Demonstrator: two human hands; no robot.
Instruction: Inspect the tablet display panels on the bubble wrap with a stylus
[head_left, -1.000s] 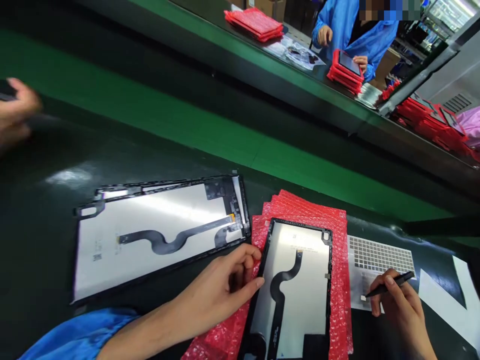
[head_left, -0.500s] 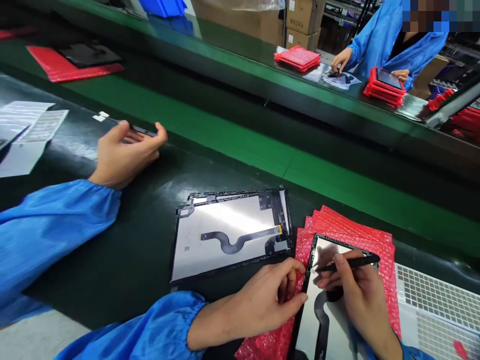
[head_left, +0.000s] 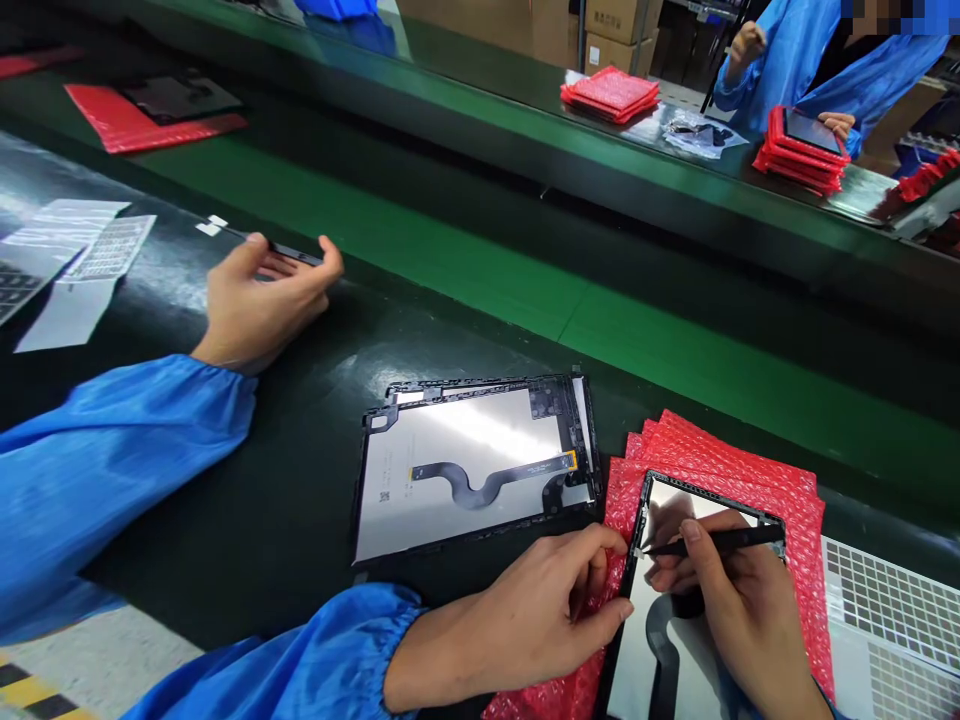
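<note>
A tablet display panel (head_left: 637, 640) with a silvery back, black frame and dark curved ribbon cable lies on red bubble-wrap sleeves (head_left: 806, 560) at the lower right. Beside its left edge is my left hand (head_left: 517, 610), thumb and index finger apart at the frame, the other fingers curled. My right hand (head_left: 742, 590), over the panel, holds slim black tweezers (head_left: 727, 541). Their tip meets a tiny white piece (head_left: 638, 552) near the upper left frame edge. My right fingers hide part of the panel.
Stacked panels (head_left: 465, 440) lie left of the sleeves. A co-worker's hand (head_left: 262, 290) holds a thin dark part at the left. White label sheets (head_left: 892, 600) lie right. Across the green belt (head_left: 480, 270), another person stands by red stacks (head_left: 802, 160).
The whole view has shifted slightly. Across the belt, the person's hand has lifted off the clear bag. My hands stay around the panel, and the tweezers remain at its upper left edge.
</note>
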